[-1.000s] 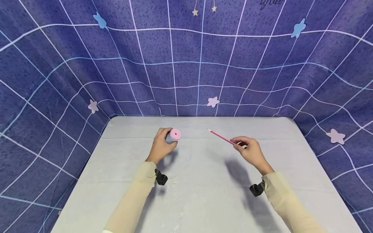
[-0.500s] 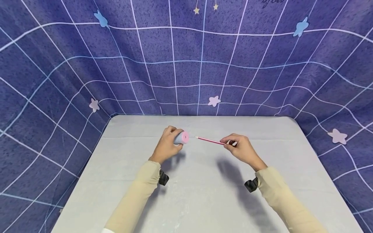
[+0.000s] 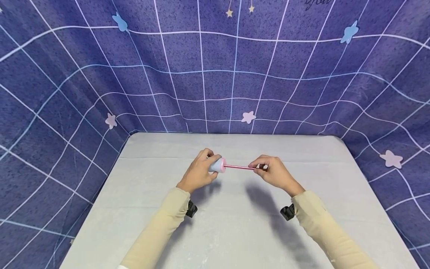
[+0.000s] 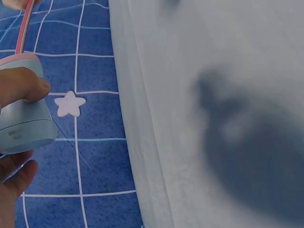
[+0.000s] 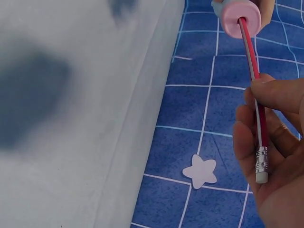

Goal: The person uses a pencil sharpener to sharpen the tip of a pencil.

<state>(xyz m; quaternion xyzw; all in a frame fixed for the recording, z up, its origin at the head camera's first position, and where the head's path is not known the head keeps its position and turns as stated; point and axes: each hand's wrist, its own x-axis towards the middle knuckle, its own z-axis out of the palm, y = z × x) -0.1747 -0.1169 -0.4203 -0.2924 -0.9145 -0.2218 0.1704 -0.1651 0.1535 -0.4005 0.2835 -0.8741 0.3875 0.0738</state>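
Note:
My left hand (image 3: 199,172) grips a light blue pencil sharpener (image 4: 28,124) with a pink end, held above the table. In the right wrist view the sharpener's pink face (image 5: 231,23) has a hole at its middle, and the front of a red pencil (image 5: 250,54) sits in that hole. My right hand (image 3: 274,172) pinches the pencil between thumb and fingers. Its silver ferrule and white eraser (image 5: 261,177) stick out at the back, over the palm. The pencil's tip is hidden inside the sharpener.
A white-covered table (image 3: 215,231) lies below both hands, with their shadows on it. Behind and at the sides hangs a blue curtain (image 3: 188,56) with grid lines and stars. A small black camera (image 3: 287,212) is on each wrist.
My left hand has moved right and turned the sharpener's pink face toward the pencil. The right hand has moved left, levelling the pencil, whose tip has gone into the hole.

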